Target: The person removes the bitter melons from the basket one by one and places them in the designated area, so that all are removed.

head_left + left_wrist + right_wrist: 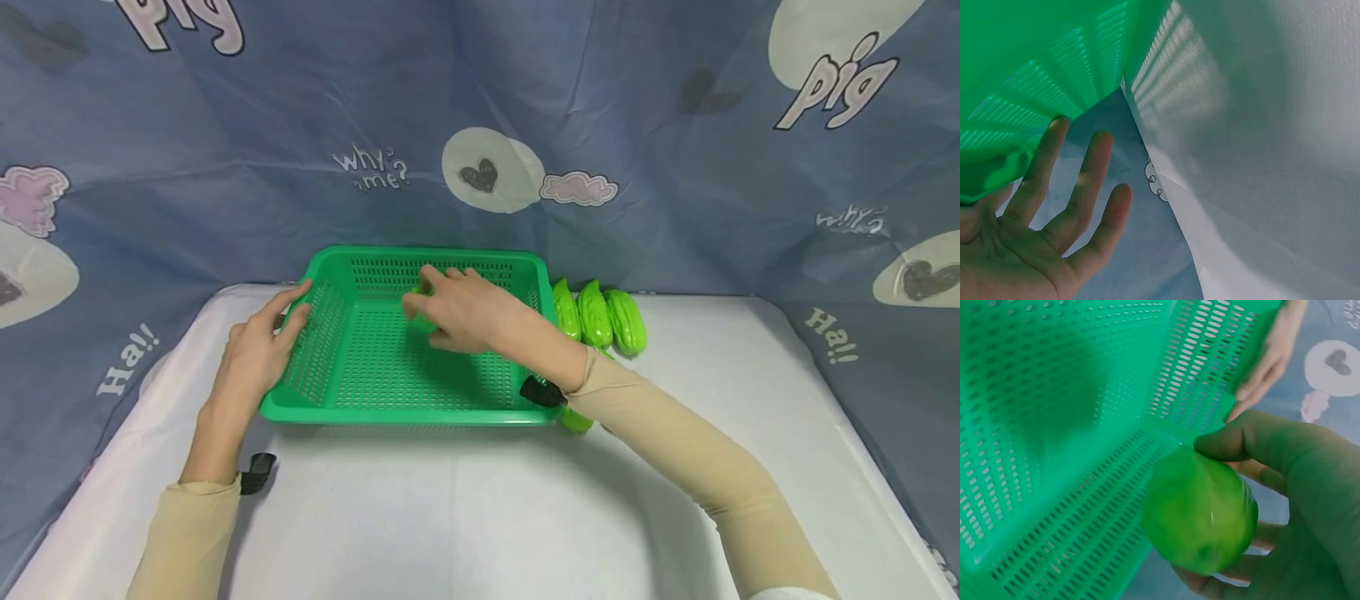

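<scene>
A green plastic basket (pixel 412 416) with slotted walls stands on the white table. Over its inside, my right hand (pixel 468 312) grips a bright green bitter melon (pixel 1200 509), thumb on one side and fingers curled round the other. In the head view that hand covers most of it. My left hand (pixel 255 350) rests at the basket's left rim. Its fingers (pixel 1092 169) are spread and fairly straight outside the wall, seen from below in the left wrist view.
To the right of the basket, several more bitter melons (pixel 595 317) lie on the table (pixel 360 517). Some are partly hidden by my right forearm, one green end (pixel 576 420) showing below it. A blue printed cloth (pixel 300 108) hangs behind the table.
</scene>
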`<state>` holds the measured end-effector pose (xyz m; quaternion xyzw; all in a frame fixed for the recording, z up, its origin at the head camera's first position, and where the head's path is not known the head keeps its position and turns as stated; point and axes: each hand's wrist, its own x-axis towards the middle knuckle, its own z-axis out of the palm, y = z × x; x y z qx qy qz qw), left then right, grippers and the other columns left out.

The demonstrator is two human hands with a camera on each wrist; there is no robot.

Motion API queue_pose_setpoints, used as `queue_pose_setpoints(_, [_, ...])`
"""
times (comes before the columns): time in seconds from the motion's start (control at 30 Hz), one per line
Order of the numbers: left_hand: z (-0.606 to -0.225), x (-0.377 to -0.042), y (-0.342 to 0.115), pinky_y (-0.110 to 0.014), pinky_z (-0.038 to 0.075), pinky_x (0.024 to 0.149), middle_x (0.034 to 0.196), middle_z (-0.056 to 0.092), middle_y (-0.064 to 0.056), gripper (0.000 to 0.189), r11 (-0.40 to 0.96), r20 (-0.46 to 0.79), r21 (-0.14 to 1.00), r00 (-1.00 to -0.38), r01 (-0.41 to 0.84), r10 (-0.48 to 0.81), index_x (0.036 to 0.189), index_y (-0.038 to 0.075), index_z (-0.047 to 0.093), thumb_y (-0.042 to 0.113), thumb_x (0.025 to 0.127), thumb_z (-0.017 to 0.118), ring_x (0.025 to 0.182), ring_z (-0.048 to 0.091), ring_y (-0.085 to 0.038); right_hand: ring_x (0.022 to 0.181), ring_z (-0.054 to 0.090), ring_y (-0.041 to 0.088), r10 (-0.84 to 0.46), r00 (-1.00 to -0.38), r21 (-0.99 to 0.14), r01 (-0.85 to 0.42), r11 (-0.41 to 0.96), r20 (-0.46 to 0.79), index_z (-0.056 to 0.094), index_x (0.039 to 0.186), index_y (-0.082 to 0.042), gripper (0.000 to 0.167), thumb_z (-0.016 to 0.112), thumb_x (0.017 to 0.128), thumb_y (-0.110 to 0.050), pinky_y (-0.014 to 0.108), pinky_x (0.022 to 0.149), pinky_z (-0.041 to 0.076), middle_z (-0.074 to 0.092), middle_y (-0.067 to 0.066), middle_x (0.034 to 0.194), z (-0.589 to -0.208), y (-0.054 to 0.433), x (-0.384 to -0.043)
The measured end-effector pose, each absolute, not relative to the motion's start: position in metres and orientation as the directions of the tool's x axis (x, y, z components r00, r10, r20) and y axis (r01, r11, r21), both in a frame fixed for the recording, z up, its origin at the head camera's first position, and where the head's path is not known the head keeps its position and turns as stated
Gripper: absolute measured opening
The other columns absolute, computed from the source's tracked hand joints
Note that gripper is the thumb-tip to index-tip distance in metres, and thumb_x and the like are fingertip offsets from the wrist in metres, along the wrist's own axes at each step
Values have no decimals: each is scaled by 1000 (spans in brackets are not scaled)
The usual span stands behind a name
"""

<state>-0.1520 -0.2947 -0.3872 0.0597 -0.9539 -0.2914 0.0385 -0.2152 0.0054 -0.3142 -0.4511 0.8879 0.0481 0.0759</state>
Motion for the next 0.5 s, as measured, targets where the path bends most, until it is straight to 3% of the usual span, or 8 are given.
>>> queue_pose_setpoints(0.3, [-386, -152, -294, -66, 52, 84, 161, 46, -37, 61, 822, 28, 560, -990, -100, -140, 171, 37, 31, 60, 115, 33, 141, 51, -63, 103, 61, 28, -801, -595, -37, -801, 598, -62, 61, 144, -26, 39, 70, 106, -25, 43, 89, 49, 54, 8, 149, -304, 37, -207])
queue_pose_setpoints(0.5, [-387, -151, -294, -75, 50, 93, 162, 46, -36, 60, 820, 38, 565, -990, -90, -135, 171, 36, 32, 59, 115, 33, 142, 50, -62, 92, 60, 27, -799, -601, -4, -799, 601, 28, 63, 137, -24, 33, 72, 105, -27, 40, 80, 48, 59, 9, 136, -308, 59, -199])
